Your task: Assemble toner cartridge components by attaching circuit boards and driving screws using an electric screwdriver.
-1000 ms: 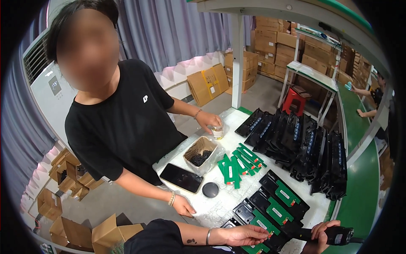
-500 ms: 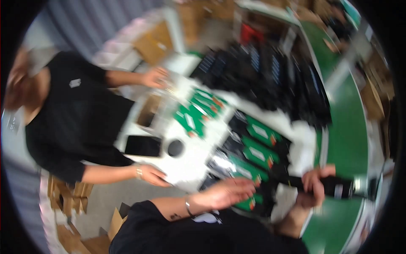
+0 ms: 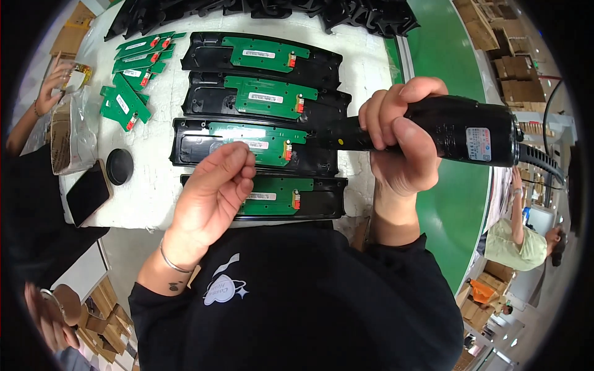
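My right hand [image 3: 405, 139] is wrapped around a black corded electric screwdriver [image 3: 461, 127]. The screwdriver lies level, its narrow front end pointing left toward the right end of a green circuit board [image 3: 229, 131] in a black plastic housing [image 3: 192, 148], third from the far side. My left hand [image 3: 213, 191] is raised over the near part of that housing, thumb and fingertips pinched together. Whatever they hold, if anything, is too small to make out. The nearest housing [image 3: 334, 201] also carries a green board [image 3: 284, 185], partly covered by my left hand.
Two more housings with boards [image 3: 266, 52] lie beyond. Loose green boards [image 3: 124, 105] are piled at the left, near a round black lid [image 3: 119, 167] and a phone [image 3: 90, 191]. Black housings [image 3: 260, 7] fill the far edge. A co-worker's hand [image 3: 52, 86] is at far left.
My view has swung round to face the row of housings. My left hand has gone from loosely extended fingers to a pinch; the screwdriver stays in my right hand.
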A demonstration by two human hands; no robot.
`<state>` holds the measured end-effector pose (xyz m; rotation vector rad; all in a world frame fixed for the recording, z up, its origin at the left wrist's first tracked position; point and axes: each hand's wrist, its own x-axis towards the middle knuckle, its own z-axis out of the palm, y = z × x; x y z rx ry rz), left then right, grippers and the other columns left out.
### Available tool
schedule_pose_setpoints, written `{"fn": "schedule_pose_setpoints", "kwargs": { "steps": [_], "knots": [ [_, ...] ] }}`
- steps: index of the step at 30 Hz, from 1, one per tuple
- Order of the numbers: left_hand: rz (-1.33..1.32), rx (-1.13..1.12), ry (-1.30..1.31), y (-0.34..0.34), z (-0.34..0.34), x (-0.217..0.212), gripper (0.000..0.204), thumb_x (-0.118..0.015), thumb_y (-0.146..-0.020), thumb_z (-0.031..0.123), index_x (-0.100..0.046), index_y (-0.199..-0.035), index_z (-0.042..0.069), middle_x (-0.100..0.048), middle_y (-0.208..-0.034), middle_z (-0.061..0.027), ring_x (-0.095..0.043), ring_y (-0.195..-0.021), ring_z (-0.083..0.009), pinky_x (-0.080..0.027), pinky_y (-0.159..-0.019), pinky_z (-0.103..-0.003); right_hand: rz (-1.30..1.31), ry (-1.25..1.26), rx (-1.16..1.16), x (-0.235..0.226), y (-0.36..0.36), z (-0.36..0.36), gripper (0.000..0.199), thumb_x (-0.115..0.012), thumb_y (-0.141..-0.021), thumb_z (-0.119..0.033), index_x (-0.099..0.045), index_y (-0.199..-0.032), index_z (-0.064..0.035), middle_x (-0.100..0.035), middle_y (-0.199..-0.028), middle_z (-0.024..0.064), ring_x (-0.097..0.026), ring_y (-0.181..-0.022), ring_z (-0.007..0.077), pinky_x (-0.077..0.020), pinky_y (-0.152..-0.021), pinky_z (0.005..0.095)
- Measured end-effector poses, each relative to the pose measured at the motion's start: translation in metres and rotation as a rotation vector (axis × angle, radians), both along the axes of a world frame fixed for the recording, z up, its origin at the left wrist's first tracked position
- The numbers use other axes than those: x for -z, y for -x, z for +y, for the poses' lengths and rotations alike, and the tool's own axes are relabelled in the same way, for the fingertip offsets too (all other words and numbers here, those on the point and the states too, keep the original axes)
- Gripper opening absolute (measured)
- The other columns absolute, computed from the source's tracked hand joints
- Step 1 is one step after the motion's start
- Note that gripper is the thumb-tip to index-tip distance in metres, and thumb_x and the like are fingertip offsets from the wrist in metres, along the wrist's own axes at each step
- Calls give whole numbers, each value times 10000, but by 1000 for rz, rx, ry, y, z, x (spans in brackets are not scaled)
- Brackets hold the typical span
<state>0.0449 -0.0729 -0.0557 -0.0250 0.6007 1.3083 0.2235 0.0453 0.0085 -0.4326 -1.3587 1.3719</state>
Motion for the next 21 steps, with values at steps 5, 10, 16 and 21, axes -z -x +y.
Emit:
{"fn": "schedule_pose_setpoints", "kwargs": {
  "steps": [5,10,16,21],
  "knots": [
    [57,-18,-4,6,10,-3,159,-514,-877,99,-536,-1002,2,-565,-884,-42,-553,-762,-77,-502,-661,-173,-62,-8,8,0,6,-1,250,-492,-685,-98,-444,-921,-29,-385,-553,16,-346,-445,104,-337,-499,274],
    [70,-15,-7,11,25,-2,172,-494,-886,92,-502,-1028,-5,-542,-905,-56,-536,-780,-100,-498,-684,-188,-103,21,-6,0,11,3,232,-494,-686,-90,-440,-903,-25,-386,-545,22,-346,-442,103,-331,-483,269],
    [154,-31,-5,12,36,6,168,-546,-857,94,-543,-1001,7,-571,-881,-37,-552,-795,-91,-489,-733,-205,-199,-59,-78,2,13,9,193,-518,-675,-59,-401,-827,-31,-402,-536,39,-349,-426,103,-329,-456,260],
    [165,-45,-1,10,34,8,161,-548,-856,95,-544,-991,7,-566,-883,-35,-550,-798,-93,-488,-747,-210,-152,-20,-114,4,12,6,167,-574,-653,76,-504,-795,21,-509,-661,44,-480,-539,81,-396,-501,197]
  ]
}}
